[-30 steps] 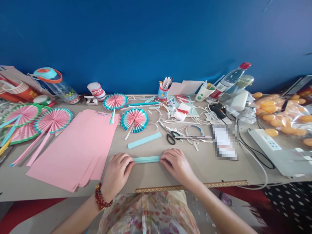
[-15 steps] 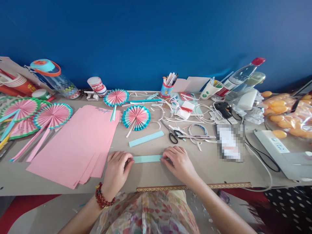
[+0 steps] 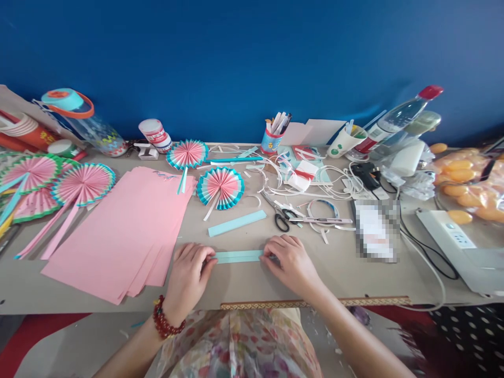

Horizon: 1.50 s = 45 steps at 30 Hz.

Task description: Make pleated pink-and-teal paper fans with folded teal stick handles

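Observation:
A light-blue paper strip (image 3: 238, 256), with a crease line along its length, lies between my hands near the table's front. My left hand (image 3: 191, 270) pinches its left end. The right end is gripped by my right hand (image 3: 289, 262), thumb against fingers. Just behind it lies a second light-blue paper strip (image 3: 237, 223). Beyond that are two round pleated paper fans, one fan (image 3: 220, 187) nearer and another fan (image 3: 187, 155) behind it. Pink paper sheets (image 3: 118, 231) are stacked beside my left hand.
Black-handled scissors (image 3: 282, 220) and a utility knife (image 3: 323, 220) lie beyond my right hand. More paper fans (image 3: 83, 184) rest at the left. A power strip (image 3: 449, 231), cables and a tilted bottle (image 3: 401, 118) are at the right. A patterned ruler-like strip (image 3: 315, 303) runs along the front edge.
The camera view has shifted slightly. A lengthwise line on the held strip shows more plainly now. Both hands keep their hold at its ends.

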Each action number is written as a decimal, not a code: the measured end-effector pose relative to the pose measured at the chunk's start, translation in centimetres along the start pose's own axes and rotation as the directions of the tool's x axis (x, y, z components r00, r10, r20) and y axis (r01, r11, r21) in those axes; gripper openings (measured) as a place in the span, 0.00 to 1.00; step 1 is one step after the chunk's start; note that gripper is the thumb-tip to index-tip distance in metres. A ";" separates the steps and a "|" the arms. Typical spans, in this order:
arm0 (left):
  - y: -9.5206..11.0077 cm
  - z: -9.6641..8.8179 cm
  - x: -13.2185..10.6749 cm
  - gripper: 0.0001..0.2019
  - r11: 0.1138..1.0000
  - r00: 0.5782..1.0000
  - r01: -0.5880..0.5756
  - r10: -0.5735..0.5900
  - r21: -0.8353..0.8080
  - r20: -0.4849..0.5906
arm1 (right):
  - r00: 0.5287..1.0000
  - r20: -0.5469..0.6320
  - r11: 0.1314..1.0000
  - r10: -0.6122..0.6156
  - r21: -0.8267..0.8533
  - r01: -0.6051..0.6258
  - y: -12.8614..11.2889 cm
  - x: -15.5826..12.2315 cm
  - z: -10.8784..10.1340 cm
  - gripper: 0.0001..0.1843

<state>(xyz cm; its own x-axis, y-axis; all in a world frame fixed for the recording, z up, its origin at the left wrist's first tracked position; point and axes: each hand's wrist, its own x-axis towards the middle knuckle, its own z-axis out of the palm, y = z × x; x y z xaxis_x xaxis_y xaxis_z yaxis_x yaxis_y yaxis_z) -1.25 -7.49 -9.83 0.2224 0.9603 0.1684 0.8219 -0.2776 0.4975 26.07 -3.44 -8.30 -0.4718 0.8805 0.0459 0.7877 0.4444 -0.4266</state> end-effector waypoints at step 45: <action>0.0 -0.3 -0.3 0.36 0.981 0.983 -0.168 0.159 0.102 0.092 | 1.000 -0.009 1.000 0.028 0.008 -0.028 0.3 -0.4 -0.2 0.07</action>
<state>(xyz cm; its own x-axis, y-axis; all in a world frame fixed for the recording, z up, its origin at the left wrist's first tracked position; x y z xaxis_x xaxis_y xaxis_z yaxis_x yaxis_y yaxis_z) -1.48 -7.78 -9.62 0.3973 0.9026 0.1660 0.8222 -0.4304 0.3725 26.56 -3.58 -8.30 -0.4458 0.8941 0.0421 0.7974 0.4181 -0.4352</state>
